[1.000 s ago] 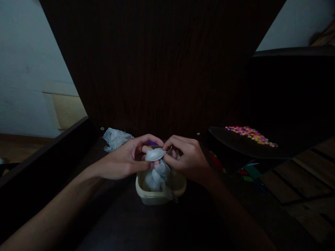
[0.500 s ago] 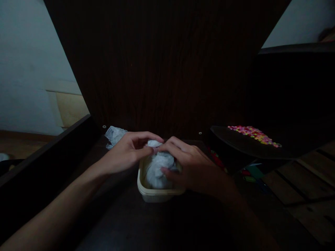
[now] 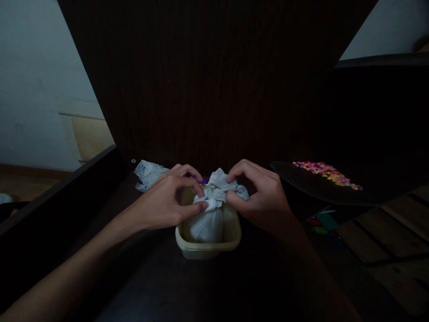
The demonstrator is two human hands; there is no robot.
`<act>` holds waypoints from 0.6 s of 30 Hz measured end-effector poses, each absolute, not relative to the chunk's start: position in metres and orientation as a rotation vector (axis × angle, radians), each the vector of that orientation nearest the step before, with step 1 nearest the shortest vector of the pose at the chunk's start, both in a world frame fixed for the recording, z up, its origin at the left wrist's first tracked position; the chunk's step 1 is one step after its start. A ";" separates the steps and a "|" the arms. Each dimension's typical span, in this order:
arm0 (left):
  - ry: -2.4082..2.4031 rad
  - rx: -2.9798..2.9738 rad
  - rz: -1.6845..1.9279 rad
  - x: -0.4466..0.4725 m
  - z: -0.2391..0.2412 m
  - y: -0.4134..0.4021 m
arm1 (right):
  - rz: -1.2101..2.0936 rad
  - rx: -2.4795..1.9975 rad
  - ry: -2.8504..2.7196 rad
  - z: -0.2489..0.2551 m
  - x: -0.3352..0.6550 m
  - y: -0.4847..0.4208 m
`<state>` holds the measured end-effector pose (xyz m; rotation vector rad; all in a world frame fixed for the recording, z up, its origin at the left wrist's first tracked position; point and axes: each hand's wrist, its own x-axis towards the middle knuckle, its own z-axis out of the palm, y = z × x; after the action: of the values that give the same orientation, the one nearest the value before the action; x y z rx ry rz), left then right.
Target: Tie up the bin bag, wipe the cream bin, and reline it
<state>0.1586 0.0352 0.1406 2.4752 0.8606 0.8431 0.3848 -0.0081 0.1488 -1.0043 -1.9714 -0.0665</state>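
The white bag (image 3: 207, 224) was seated in the pale tub (image 3: 208, 247) on the dark desk (image 3: 157, 277), its twisted neck gathered above the rim. The neck was pinched at its left by the fingers of the left hand (image 3: 169, 201), and loose plastic was grasped by those of the right hand (image 3: 261, 190). Probably the neck was best held firmly while the loose plastic was drawn gently, lest it be torn.
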 end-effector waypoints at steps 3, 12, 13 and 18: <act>0.843 2.353 0.863 0.164 0.137 0.034 | -0.009 -1.006 -1.990 0.147 0.385 -0.006; 0.818 2.417 0.840 0.175 0.131 0.031 | 0.039 -0.937 -1.966 0.149 0.381 -0.002; 0.824 2.391 0.838 0.175 0.130 0.031 | 0.024 -0.942 -1.953 0.151 0.381 -0.002; 0.873 2.290 0.843 0.175 0.129 0.032 | -0.077 -1.007 -1.806 0.158 0.390 -0.002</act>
<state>0.1747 0.0319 0.1290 2.2904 0.8730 0.8427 0.3900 -0.0019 0.1575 -1.0066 -1.8065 -0.0765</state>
